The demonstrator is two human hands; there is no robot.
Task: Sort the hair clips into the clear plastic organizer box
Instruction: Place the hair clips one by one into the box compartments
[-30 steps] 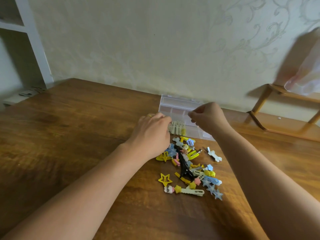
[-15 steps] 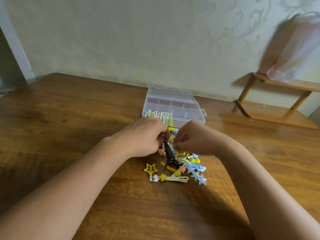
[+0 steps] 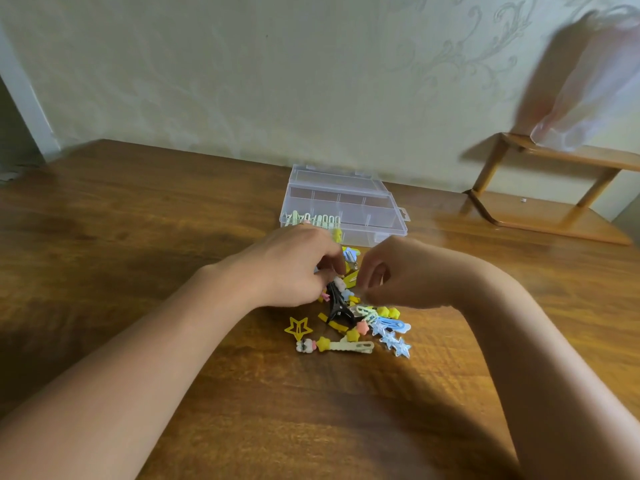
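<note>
A clear plastic organizer box (image 3: 377, 216) lies open on the wooden table near the wall, with several pale green clips (image 3: 313, 220) standing in its front left compartment. In front of it lies a pile of hair clips (image 3: 360, 323): a black claw clip (image 3: 337, 304), a yellow star clip (image 3: 298, 328), blue star clips (image 3: 394, 336) and a long pale clip (image 3: 346, 346). My left hand (image 3: 291, 268) and my right hand (image 3: 401, 271) rest on the pile's far part, fingers curled down into it. What the fingertips pinch is hidden.
A small wooden shelf stand (image 3: 554, 199) sits on the table at the right by the wall, with a translucent plastic bag (image 3: 588, 81) hanging above it. The wooden table (image 3: 121, 237) spreads to the left and front.
My right hand came down from over the box to the pile. My left hand stayed on the pile. The view shifted right and slightly closer.
</note>
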